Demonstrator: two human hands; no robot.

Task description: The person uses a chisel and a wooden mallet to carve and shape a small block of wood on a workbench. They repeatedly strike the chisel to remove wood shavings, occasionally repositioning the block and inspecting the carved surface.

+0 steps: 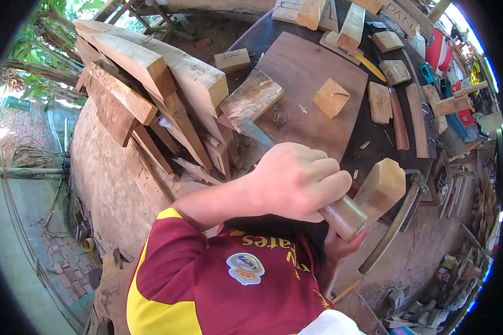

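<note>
My left hand (pixel 299 181) is closed in a fist around a tool with a thick round wooden handle (pixel 345 218). From the other side of the fist a flat grey-blue blade (pixel 255 134) points up and left, its end at a rough wooden block (pixel 251 97). Lower right of the fist is my right hand (pixel 342 243), partly hidden behind the handle. It is closed at the lower end of a chunky, angular piece of wood (pixel 381 187), whose top faces up and right. Most of the right fingers are hidden.
Long timbers (pixel 190 72) lean at the left. On the dark table (pixel 363 148) lie a brown board (pixel 296 67), a small square block with a nail (pixel 331 98), a yellow-handled tool (pixel 370 67) and several offcuts. A curved wooden-handled tool (pixel 391 229) is at the right edge.
</note>
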